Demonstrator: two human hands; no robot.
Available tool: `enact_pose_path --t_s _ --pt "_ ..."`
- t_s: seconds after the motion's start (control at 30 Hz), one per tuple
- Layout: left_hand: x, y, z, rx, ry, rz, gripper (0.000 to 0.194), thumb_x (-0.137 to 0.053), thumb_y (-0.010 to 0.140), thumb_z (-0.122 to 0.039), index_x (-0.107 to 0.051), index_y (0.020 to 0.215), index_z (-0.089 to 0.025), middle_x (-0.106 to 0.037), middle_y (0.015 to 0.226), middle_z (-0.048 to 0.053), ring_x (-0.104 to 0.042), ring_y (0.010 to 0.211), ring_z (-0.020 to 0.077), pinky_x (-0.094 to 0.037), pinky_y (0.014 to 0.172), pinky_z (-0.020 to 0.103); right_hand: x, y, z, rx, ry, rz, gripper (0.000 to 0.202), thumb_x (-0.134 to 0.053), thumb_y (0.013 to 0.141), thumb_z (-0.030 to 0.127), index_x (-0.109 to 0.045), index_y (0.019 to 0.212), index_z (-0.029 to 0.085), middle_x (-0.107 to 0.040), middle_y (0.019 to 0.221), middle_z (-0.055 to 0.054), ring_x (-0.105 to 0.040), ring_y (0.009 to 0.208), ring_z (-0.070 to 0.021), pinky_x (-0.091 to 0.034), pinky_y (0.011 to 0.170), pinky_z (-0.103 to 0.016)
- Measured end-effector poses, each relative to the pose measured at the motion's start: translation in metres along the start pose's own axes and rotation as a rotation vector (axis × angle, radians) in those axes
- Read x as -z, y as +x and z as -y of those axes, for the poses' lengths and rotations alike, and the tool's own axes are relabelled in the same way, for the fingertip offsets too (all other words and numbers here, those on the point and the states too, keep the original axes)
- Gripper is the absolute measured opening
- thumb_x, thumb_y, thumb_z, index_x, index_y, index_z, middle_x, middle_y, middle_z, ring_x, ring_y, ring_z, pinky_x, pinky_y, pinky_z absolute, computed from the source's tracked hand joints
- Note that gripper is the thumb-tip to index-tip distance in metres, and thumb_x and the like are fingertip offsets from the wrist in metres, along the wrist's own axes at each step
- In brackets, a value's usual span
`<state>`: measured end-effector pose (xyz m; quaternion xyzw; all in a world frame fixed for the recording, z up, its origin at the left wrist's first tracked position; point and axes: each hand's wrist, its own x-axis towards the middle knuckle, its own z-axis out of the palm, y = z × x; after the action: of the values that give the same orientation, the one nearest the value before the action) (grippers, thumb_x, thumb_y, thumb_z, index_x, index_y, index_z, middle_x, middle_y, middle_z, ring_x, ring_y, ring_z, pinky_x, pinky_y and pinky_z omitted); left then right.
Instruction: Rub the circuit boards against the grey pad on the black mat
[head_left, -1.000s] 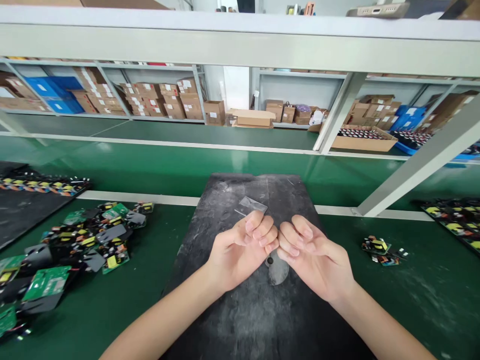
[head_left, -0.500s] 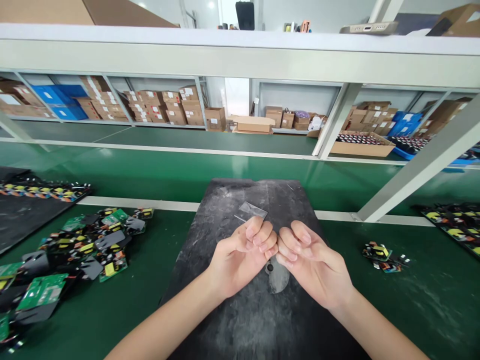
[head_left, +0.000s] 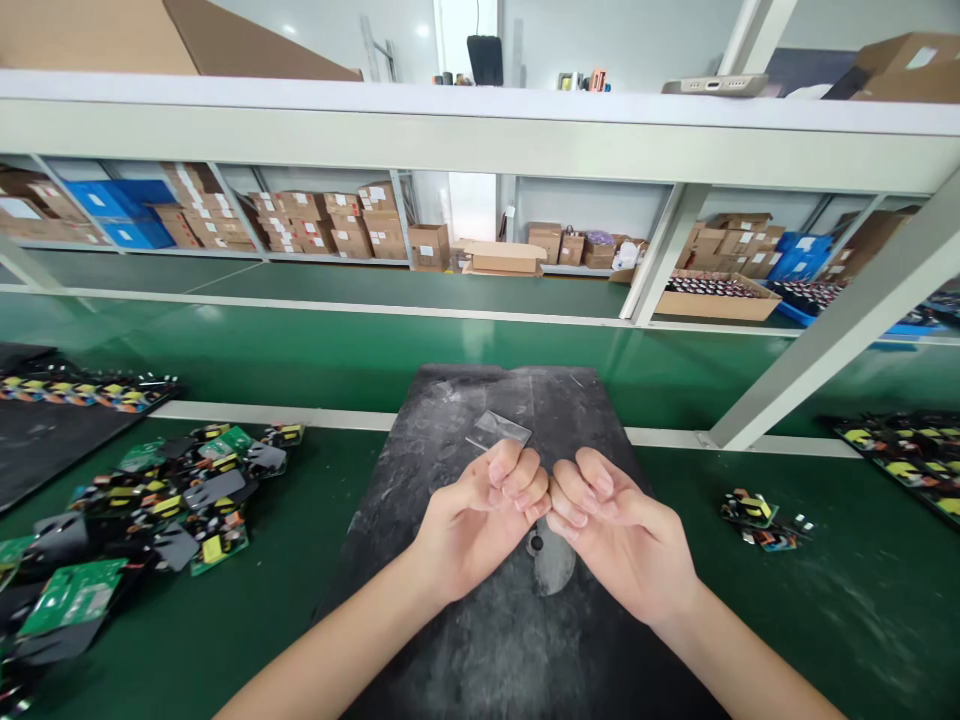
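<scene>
Over a scuffed black board (head_left: 465,650), my left hand (head_left: 480,525) and my right hand (head_left: 626,535) meet at the curled fingers, palms turned up. Both are closed, with fingers bent in toward the thumbs. Nothing shows between the fingers of either hand. A small clear rectangular piece (head_left: 502,426) lies on the board just beyond my left hand. Below the touching knuckles, a pale round patch (head_left: 555,562) with a dark spot marks the board.
Circuit boards (head_left: 217,488) are heaped on the green surface at left; a small group (head_left: 754,510) lies at right. More fill dark trays at both sides. A slanted metal post (head_left: 832,330) stands at right, beneath a shelf (head_left: 450,130) with a phone.
The view has shifted slightly, so the shelf appears lower. My hands keep the same closed, touching pose.
</scene>
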<state>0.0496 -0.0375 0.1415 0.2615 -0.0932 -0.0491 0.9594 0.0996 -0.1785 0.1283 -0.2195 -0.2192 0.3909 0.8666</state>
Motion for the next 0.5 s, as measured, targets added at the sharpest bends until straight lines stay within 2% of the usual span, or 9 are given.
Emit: enact_pose_path --t_s 0.27,0.5 --pt "0.0000 0.0010 0.0000 -0.008 0.010 -0.001 0.026 -0.053 0.058 -0.005 -0.029 0.061 -0.017 -0.026 0.059 -0.004 -0.034 0.058 0.0085 -0.037 0.061 0.023 0.0005 0.0021 -0.0003 -0.002 -0.010 -0.022 0.019 -0.058 0.066 0.013 -0.041 0.064 0.020 -0.031 0.063 0.004 -0.030 0.060 -0.0113 -0.030 0.059 -0.024" --pt "0.0001 0.0008 0.0020 -0.015 0.052 -0.048 0.028 -0.055 0.057 -0.007 -0.029 0.060 -0.017 -0.027 0.059 -0.004 -0.035 0.058 0.0082 -0.037 0.060 0.023 0.0001 0.0016 -0.0002 -0.002 -0.027 -0.047 0.020 -0.059 0.065 0.014 -0.040 0.063 0.020 -0.031 0.063 0.004 -0.030 0.060 -0.0117 -0.031 0.058 -0.024"
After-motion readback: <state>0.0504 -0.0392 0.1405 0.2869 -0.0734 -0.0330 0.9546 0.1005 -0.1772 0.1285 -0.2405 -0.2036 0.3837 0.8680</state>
